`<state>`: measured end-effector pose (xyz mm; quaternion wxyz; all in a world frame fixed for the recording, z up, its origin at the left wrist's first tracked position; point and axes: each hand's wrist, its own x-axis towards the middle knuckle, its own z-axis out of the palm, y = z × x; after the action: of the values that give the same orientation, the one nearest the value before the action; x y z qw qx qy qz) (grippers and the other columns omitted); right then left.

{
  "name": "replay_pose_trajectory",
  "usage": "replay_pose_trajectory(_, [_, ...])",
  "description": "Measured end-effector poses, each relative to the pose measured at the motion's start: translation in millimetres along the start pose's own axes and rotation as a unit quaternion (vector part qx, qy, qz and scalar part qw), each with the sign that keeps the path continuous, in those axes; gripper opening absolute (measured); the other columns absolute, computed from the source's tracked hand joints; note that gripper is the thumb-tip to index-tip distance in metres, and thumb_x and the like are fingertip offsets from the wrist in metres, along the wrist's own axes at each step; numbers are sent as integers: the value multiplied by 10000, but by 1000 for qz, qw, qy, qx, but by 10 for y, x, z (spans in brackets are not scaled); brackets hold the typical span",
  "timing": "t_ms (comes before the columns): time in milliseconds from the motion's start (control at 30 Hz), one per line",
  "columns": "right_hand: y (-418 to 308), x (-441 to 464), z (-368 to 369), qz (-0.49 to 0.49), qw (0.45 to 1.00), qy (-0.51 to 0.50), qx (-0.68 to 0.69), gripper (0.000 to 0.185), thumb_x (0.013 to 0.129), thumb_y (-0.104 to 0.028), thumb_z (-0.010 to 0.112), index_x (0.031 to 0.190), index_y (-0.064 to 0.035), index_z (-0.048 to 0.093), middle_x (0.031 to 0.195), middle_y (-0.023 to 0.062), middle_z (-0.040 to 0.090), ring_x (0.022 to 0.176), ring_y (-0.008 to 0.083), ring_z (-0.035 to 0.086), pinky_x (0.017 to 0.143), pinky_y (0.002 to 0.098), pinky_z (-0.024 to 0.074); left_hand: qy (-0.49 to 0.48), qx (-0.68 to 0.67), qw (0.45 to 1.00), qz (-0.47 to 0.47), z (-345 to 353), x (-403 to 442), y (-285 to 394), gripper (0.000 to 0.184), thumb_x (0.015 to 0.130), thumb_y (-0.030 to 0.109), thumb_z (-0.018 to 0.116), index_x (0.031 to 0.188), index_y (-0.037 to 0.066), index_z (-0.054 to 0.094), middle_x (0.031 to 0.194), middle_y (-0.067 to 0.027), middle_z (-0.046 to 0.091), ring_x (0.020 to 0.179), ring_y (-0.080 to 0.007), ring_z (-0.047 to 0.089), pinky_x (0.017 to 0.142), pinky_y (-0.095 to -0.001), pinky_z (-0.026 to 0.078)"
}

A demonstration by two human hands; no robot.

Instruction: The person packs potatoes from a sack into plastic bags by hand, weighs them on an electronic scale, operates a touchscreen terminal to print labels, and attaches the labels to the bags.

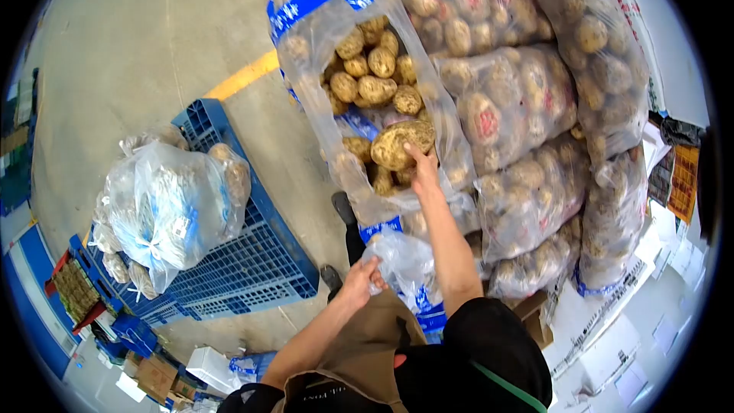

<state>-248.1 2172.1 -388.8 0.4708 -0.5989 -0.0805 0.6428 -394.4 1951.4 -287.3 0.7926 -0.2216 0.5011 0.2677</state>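
The right hand (425, 176) has its fingers clamped on a large potato (396, 147) at the near end of the opened sack (306, 103), beside the opening's right edge. The left hand's (358, 283) fingers pinch the clear bag (401, 258) just outside the sack's near edge. A wide, steady grip looks best for so bulky a potato, with the bag's mouth held slack and spread. The potato's underside, the right fingertips and the bag's opening cannot be made out.
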Motion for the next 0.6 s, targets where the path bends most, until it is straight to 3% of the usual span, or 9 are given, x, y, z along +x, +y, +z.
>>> replay_pose_trajectory(100, [-154, -707, -541, 21, 993, -113, -19, 779, 593, -38, 753, 1284, -21, 394, 1169, 104, 546, 1084, 223, 532, 931, 352, 436, 19, -4, 1000, -14, 95, -11, 10, 279, 936, 339, 508, 1035, 78, 498, 598, 15, 361, 491, -134, 382, 568, -359, 452])
replay_pose_trajectory(233, [-283, -1591, -956, 105, 957, -218, -158, 942, 455, -106, 818, 1291, -22, 392, 1191, 84, 528, 1114, 231, 514, 997, 345, 393, 63, -30, 997, -30, 259, -64, 50, 219, 949, 357, 477, 954, 138, 467, 610, 18, 311, 470, -111, 300, 539, -328, 401])
replay_pose_trajectory(267, [-235, -1730, -1027, 95, 941, -221, -237, 957, 446, -125, 836, 1289, -25, 394, 1202, 95, 519, 1117, 241, 510, 998, 350, 388, 91, -26, 995, -30, 334, -86, 85, 189, 954, 352, 467, 911, 171, 435, 604, 31, 292, 462, -89, 260, 510, -293, 344])
replay_pose_trajectory(333, [-47, -1899, -1200, 72, 891, -223, -388, 989, 428, -165, 872, 1285, -30, 397, 1222, 117, 503, 1124, 261, 503, 999, 360, 380, 54, -63, 996, -31, 216, -37, 32, 176, 956, 345, 464, 927, 177, 422, 600, 23, 309, 459, -96, 277, 490, -303, 349])
replay_pose_trajectory(467, [587, -1949, -1658, -41, 819, -247, -515, 960, 437, -241, 876, 1256, -16, 427, 1226, 178, 483, 1179, 300, 450, 998, 381, 361, 27, -86, 993, -72, 338, -200, -58, 183, 959, 371, 449, 969, 189, 443, 584, 40, 293, 448, -79, 251, 490, -262, 304])
replay_pose_trajectory(567, [522, -1980, -1646, -108, 750, -286, -586, 930, 467, -280, 859, 1247, -3, 435, 1233, 188, 478, 1172, 319, 452, 986, 388, 366, 13, -105, 986, -130, 367, -285, -368, 213, 950, 402, 456, 1001, 196, 441, 607, 28, 332, 454, -78, 270, 501, -259, 310])
replay_pose_trajectory(600, [415, -1980, -1574, -102, 759, -307, -565, 919, 488, -277, 841, 1262, -1, 429, 1226, 196, 491, 1157, 311, 467, 976, 398, 372, 5, -123, 981, -148, 379, -303, -464, 215, 943, 400, 473, 1032, 209, 430, 618, 17, 349, 456, -84, 283, 504, -275, 327])
